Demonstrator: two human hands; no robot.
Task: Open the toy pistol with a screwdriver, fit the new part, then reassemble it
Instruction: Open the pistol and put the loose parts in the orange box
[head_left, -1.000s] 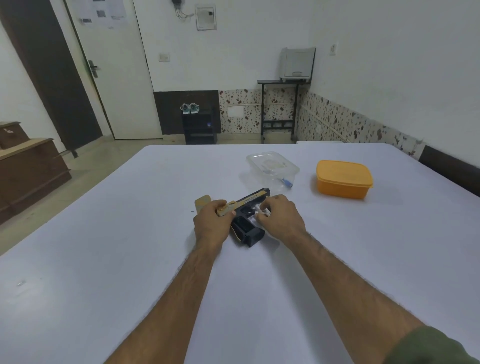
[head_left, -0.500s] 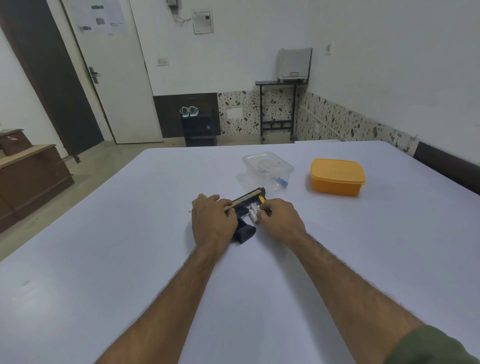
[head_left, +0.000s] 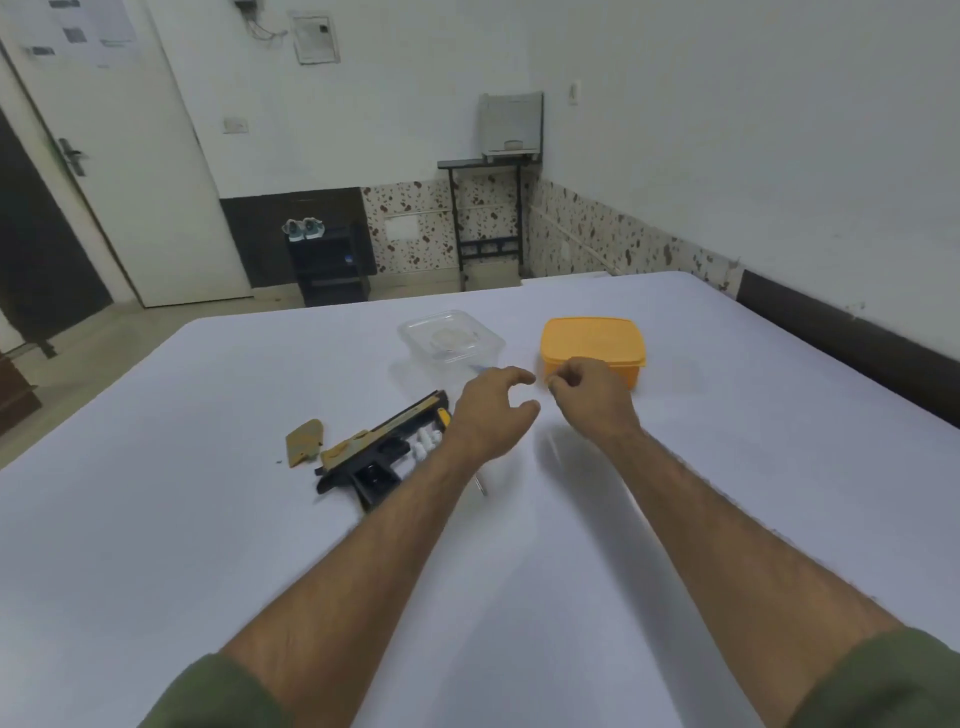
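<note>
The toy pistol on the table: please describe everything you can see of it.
The toy pistol lies flat on the white table, muzzle pointing away and to the right. It looks like black plastic with a tan slide; the grip is open and hollow. Neither hand touches it; the left forearm hides part of it.

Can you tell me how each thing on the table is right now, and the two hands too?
toy pistol: lying flat, opened, nobody holding it
tan cover piece: off, lying beside the pistol
clear tub: no lid, open
orange box: lid on
left hand: open, above the table, empty
right hand: fingers curled; too small to tell if pinching anything
</note>
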